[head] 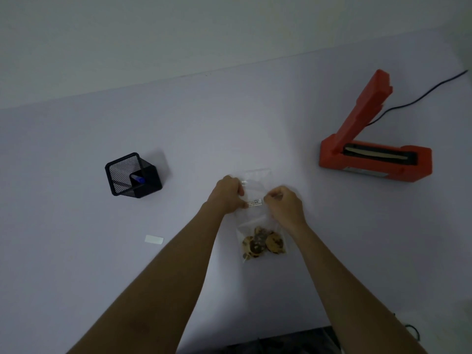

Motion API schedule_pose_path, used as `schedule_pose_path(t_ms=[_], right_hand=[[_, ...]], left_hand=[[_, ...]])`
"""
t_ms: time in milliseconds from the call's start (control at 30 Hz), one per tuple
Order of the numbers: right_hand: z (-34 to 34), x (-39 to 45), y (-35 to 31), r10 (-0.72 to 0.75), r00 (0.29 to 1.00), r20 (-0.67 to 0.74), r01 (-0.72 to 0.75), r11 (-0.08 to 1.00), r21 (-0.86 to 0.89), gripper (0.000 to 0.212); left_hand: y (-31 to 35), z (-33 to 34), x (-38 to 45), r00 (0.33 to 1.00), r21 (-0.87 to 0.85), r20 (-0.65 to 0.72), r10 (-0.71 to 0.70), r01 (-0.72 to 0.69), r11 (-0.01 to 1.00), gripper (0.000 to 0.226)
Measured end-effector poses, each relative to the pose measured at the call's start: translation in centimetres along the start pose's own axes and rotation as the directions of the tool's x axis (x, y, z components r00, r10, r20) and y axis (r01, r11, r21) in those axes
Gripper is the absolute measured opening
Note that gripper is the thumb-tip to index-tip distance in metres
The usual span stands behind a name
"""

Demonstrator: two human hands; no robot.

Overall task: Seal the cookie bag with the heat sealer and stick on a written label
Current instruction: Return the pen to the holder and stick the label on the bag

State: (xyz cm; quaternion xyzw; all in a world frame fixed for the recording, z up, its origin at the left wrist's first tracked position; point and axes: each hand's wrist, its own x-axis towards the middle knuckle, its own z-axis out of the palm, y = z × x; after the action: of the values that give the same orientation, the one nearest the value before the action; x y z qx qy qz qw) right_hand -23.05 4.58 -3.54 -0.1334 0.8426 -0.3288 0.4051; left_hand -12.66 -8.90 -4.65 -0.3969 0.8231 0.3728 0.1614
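Observation:
A clear plastic cookie bag (255,218) lies flat on the white table, with several brown cookies (263,244) bunched at its near end. Across the middle of the bag sits a small white written label (254,202). My left hand (228,194) rests on the bag's left side and pinches the label's left end between thumb and fingers. My right hand (284,203), fingers curled, pinches the label's right end. The red heat sealer (373,152) stands at the right with its arm raised open, away from both hands.
A black mesh pen holder (134,175) with a blue-tipped pen inside stands at the left. A small white strip of paper (154,239) lies near the front left. The sealer's black cable (421,95) runs off to the far right.

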Motion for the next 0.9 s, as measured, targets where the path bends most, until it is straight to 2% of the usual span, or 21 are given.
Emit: schedule_pose_path(t_ms=[133,367,600,900], right_hand=[[-0.4,0.0,0.4,-0.022,0.999,0.039,0.023,0.999,-0.026,0.004],[0.0,0.1,0.5,-0.039,0.999,0.01,0.039,0.998,-0.053,0.012],[0.2,0.5,0.3,-0.062,0.998,-0.006,0.06,0.988,-0.144,0.01],[-0.8,1.5,-0.3,0.054,0.996,0.066,-0.045,0.991,-0.126,0.015]], left_hand=[[-0.1,0.0,0.0,1.0,-0.009,0.002,0.001,-0.001,1.0,0.034],[0.0,-0.1,-0.2,1.0,-0.012,0.014,-0.007,0.008,1.0,0.035],[0.1,-0.2,-0.2,1.0,-0.009,0.023,-0.016,0.016,1.0,0.035],[0.1,-0.5,-0.1,0.999,-0.005,0.052,-0.013,0.014,1.0,0.034]])
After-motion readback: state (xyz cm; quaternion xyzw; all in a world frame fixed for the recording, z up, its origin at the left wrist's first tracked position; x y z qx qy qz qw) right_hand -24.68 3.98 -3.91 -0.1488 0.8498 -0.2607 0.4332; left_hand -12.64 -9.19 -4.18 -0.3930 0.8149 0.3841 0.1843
